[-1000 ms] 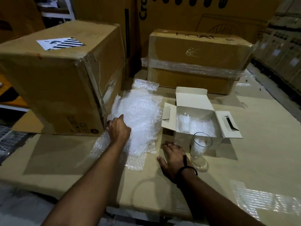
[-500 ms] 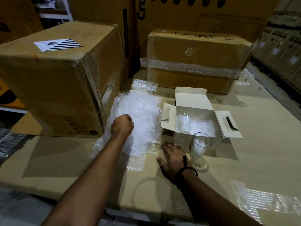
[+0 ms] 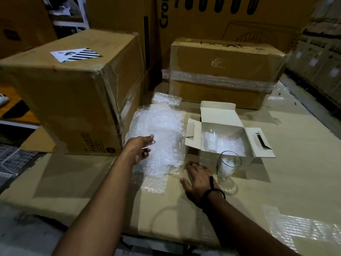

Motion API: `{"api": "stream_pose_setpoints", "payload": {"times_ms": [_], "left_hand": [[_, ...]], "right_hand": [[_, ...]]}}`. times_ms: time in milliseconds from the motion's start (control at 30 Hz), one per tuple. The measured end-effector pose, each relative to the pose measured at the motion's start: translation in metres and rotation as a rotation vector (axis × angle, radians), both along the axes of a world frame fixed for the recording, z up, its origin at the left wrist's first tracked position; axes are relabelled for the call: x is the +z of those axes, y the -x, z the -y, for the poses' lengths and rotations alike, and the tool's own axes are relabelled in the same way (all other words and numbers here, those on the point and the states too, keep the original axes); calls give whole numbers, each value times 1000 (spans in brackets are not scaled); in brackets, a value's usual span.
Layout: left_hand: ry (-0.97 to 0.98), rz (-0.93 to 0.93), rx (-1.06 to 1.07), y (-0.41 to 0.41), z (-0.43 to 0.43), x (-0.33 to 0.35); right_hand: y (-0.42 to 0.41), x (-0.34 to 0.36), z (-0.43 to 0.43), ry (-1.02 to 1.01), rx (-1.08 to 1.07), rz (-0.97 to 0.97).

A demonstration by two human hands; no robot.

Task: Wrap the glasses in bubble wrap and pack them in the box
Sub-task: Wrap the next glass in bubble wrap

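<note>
Left of the box (image 3: 220, 117), the left hand (image 3: 138, 149) pinches the wrap (image 3: 162, 126), fingertips blurred. The right hand (image 3: 199, 179) lies flat on the desk (image 3: 286, 182), fingers apart. One glass (image 3: 228, 166) stands beside the box; a second glass (image 3: 210, 139) inside is half hidden.

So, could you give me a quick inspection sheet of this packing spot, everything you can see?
Surface: flat brown cardboard sheet.
Job's things: clear bubble wrap pile; open white cardboard box holding one clear glass and some wrap; second clear drinking glass upright in front of the box.
Clutter: large brown carton at left; film-wrapped brown carton behind.
Grips: left hand appears to pinch the bubble wrap; right hand flat on the sheet, black wristband.
Cables: nothing seen.
Surroundings: tall printed cartons behind; wrapped stacks at right.
</note>
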State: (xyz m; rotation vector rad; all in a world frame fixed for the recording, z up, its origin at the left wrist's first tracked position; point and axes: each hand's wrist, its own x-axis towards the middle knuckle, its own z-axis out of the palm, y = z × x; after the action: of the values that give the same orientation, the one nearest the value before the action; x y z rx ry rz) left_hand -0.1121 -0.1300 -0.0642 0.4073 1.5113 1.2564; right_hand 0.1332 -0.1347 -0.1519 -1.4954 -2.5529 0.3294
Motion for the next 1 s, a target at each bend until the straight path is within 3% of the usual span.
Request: {"api": "stream_pose_setpoints", "payload": {"times_ms": [133,267,367,467,600,700,800,900,1000], "left_hand": [[-146,-143,-60,-14,19,2],[-244,-321,-126,-24,30,11],[-326,-384,-277,-28,35,14],[-371,-442,-386,-31,40,7],[-473,-454,-126,-29,44,-17],[-502,-429,-125,-31,45,-26],[-514,-390,-139,-34,42,-24],[-505,-395,-133,-29,38,-21],[-512,-409,-163,-25,41,-19]], "right_hand": [[-3,7,7,15,-57,-112],[23,25,8,-203,-74,-224],[49,40,6,-60,-93,-136],[65,49,-1,-1,-171,-229],[66,58,-11,-29,-212,-436],[60,59,-8,98,-196,-574],[59,57,-2,173,-78,-331],[65,47,-2,81,-15,-32],[68,42,-5,26,-81,-39]]}}
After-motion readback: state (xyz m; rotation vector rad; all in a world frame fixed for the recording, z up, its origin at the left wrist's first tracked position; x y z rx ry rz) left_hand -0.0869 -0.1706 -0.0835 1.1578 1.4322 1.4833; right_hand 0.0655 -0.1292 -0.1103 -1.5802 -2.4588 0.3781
